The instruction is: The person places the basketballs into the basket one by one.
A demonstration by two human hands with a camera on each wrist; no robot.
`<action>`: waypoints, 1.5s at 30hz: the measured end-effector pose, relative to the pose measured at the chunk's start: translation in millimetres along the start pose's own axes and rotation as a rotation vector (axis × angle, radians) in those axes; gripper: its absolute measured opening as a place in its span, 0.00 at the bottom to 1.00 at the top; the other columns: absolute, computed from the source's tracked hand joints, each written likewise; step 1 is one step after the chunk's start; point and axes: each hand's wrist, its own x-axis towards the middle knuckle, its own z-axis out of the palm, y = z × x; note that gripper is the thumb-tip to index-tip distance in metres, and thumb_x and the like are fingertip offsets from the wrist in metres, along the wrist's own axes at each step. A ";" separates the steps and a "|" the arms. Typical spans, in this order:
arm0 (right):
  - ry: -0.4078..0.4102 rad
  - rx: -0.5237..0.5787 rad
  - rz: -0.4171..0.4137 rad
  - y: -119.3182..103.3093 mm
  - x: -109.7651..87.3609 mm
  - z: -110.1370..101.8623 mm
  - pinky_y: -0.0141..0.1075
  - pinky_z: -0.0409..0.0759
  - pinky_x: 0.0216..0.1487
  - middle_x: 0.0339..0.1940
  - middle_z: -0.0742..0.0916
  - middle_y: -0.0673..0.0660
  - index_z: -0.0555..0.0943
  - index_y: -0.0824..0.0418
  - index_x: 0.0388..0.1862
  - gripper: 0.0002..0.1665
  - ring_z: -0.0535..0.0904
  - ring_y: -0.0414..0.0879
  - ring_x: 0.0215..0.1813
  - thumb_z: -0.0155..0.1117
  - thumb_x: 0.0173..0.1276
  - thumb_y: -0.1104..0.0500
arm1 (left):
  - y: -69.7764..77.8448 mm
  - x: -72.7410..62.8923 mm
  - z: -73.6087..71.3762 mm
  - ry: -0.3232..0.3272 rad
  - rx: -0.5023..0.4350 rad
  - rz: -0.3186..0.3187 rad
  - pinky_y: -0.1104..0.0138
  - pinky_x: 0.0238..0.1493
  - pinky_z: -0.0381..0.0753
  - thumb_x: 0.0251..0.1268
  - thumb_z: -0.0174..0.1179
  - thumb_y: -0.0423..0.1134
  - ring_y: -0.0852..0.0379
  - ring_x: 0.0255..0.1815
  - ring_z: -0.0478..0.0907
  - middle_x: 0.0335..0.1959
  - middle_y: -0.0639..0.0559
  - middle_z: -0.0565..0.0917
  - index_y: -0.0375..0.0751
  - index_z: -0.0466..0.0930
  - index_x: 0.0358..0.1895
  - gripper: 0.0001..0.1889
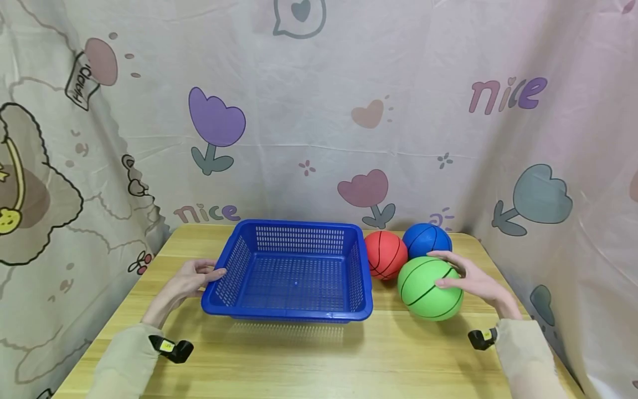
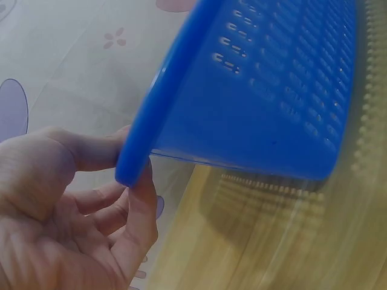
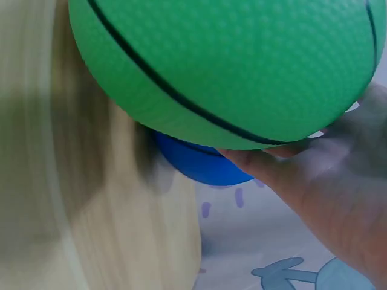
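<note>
My left hand (image 1: 191,280) pinches the left rim of a blue plastic basket (image 1: 289,315) with perforated walls. The left wrist view has the thumb on one side of the rim and curled fingers on the other; the basket's base looks raised off the wood, with a shadow beneath. On the right side, my right hand (image 1: 476,281) grips a green ball (image 1: 423,296) with black lines, thumb and fingers spread round its right side. Whether this ball touches the table cannot be told. Behind it sit a red ball (image 1: 384,255) and a blue ball (image 1: 426,238), the red one close beside the basket.
Everything is over a light wooden table (image 1: 299,371). A patterned curtain (image 1: 299,111) hangs behind the table's back edge and along both sides. Each wrist carries a small black camera, such as the left wrist camera (image 1: 174,349).
</note>
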 end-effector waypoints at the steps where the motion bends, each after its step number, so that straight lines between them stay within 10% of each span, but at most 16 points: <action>1: -0.001 0.010 -0.003 -1.0 0.4 -1.1 0.49 0.78 0.53 0.66 0.76 0.60 0.68 0.57 0.73 0.37 0.72 0.33 0.60 0.68 0.66 0.60 | 0.2 0.1 0.1 0.001 0.001 -0.001 0.56 0.46 0.89 0.75 0.58 0.45 0.59 0.42 0.85 0.53 0.36 0.82 0.20 0.56 0.72 0.36; 12: -0.013 0.054 -0.119 -16.5 10.6 -13.0 0.35 0.79 0.54 0.64 0.76 0.34 0.68 0.58 0.74 0.37 0.71 0.29 0.62 0.64 0.65 0.64 | -1.3 1.0 -0.2 -0.004 -0.007 -0.009 0.57 0.45 0.89 0.75 0.58 0.45 0.59 0.41 0.85 0.52 0.37 0.82 0.20 0.56 0.72 0.37; 45: 0.071 0.169 -0.125 -88.9 76.4 9.3 0.59 0.74 0.64 0.75 0.70 0.62 0.62 0.56 0.78 0.39 0.71 0.41 0.66 0.64 0.70 0.61 | -0.9 2.1 -1.6 -0.013 -0.009 -0.018 0.59 0.42 0.89 0.75 0.58 0.45 0.59 0.38 0.85 0.49 0.42 0.84 0.20 0.57 0.71 0.36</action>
